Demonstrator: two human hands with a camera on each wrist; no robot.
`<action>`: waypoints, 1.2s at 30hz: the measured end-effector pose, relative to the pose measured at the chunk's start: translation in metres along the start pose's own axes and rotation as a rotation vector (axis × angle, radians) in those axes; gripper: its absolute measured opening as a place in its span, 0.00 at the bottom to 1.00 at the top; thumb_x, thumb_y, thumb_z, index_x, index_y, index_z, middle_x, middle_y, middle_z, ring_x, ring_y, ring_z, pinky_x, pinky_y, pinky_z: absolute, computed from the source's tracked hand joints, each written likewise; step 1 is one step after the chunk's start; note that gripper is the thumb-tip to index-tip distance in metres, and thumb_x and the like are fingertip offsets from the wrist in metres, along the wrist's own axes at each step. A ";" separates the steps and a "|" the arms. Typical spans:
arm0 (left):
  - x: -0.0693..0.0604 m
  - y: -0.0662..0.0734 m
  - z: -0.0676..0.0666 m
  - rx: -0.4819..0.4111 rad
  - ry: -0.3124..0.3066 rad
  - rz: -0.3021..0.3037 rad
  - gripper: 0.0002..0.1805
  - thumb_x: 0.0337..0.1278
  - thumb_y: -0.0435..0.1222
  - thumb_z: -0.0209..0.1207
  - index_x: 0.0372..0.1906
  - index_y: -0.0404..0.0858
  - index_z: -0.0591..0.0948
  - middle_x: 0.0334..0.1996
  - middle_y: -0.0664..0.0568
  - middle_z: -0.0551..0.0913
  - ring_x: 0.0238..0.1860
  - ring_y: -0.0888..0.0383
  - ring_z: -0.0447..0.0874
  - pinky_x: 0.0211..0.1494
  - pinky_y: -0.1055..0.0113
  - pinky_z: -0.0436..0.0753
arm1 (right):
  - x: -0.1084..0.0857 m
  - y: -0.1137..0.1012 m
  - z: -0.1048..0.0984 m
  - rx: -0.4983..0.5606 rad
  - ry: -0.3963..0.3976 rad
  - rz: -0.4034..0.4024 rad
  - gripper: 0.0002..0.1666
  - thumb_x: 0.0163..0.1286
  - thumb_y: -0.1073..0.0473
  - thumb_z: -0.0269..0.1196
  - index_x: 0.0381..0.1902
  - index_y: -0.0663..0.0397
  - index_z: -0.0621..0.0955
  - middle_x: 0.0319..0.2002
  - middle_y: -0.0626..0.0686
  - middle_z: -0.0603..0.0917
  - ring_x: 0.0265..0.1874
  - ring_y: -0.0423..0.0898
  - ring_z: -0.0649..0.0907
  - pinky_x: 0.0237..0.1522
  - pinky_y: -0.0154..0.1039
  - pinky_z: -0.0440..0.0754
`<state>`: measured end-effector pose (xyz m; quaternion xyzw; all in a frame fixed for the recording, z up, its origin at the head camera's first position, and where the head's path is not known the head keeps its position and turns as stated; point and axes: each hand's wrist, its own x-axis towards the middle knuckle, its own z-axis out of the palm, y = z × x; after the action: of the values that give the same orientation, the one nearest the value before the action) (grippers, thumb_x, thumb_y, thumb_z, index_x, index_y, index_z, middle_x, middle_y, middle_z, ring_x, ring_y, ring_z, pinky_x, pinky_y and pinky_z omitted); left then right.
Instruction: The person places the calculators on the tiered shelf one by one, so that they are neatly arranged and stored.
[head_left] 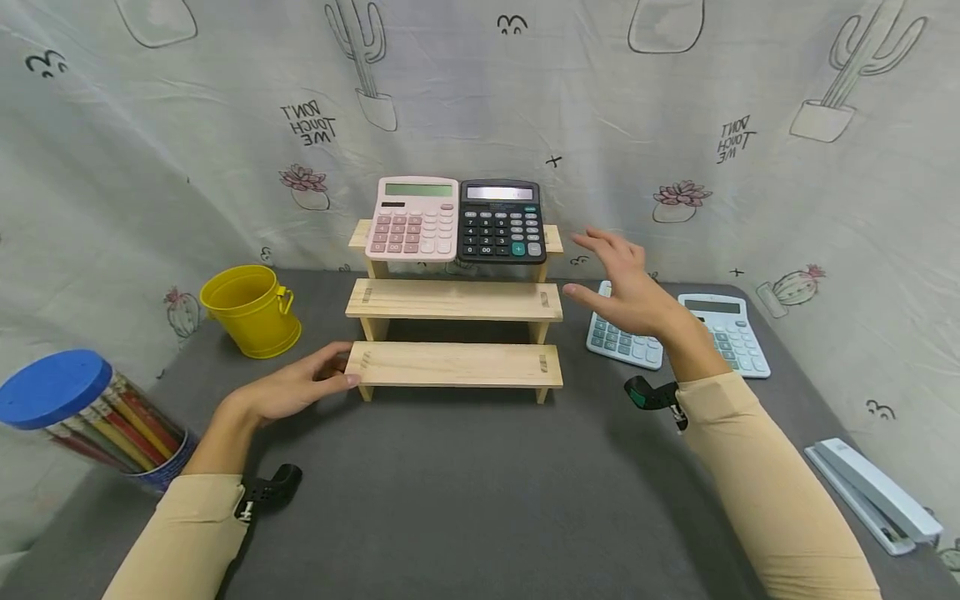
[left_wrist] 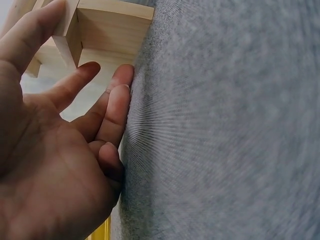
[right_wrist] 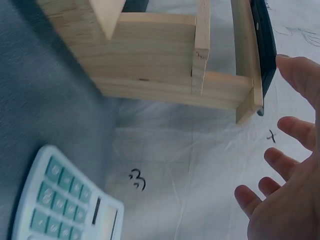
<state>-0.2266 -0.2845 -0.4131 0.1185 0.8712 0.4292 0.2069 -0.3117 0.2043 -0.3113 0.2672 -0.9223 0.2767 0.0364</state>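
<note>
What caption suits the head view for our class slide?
Pink calculator and black calculator atop a wooden rack, left hand at its lowest shelf.

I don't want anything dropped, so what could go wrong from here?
The right hand is close beside the black calculator; a stray brush might slide it into the pink calculator. The left hand touches the bottom step of the wooden rack, so a push there could shift it and unsettle both calculators. In the head view, the right arm crosses the two pale blue calculators; lowering it might nudge them.
</note>
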 end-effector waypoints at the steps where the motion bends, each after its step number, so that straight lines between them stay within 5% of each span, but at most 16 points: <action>1: -0.001 0.000 0.000 -0.003 0.003 0.002 0.38 0.76 0.53 0.55 0.80 0.44 0.55 0.71 0.39 0.68 0.69 0.43 0.69 0.68 0.43 0.69 | -0.004 0.003 0.000 -0.006 0.004 -0.002 0.45 0.75 0.44 0.63 0.82 0.46 0.57 0.82 0.56 0.49 0.77 0.64 0.45 0.68 0.73 0.53; 21: -0.004 0.003 0.001 0.045 -0.002 -0.040 0.41 0.76 0.56 0.53 0.82 0.47 0.52 0.73 0.37 0.64 0.71 0.40 0.66 0.70 0.37 0.66 | -0.057 0.052 -0.014 -0.050 0.018 0.049 0.43 0.75 0.51 0.64 0.80 0.53 0.59 0.80 0.62 0.52 0.76 0.67 0.46 0.66 0.73 0.53; 36: -0.002 0.002 0.000 0.013 -0.008 -0.030 0.41 0.75 0.56 0.54 0.82 0.47 0.52 0.74 0.37 0.64 0.72 0.39 0.65 0.71 0.38 0.65 | -0.071 0.094 -0.019 -0.127 0.014 0.056 0.42 0.74 0.53 0.65 0.77 0.61 0.62 0.75 0.69 0.60 0.73 0.73 0.52 0.65 0.74 0.47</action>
<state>-0.2248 -0.2835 -0.4109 0.1087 0.8747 0.4201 0.2160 -0.3007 0.3142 -0.3562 0.2365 -0.9448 0.2207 0.0521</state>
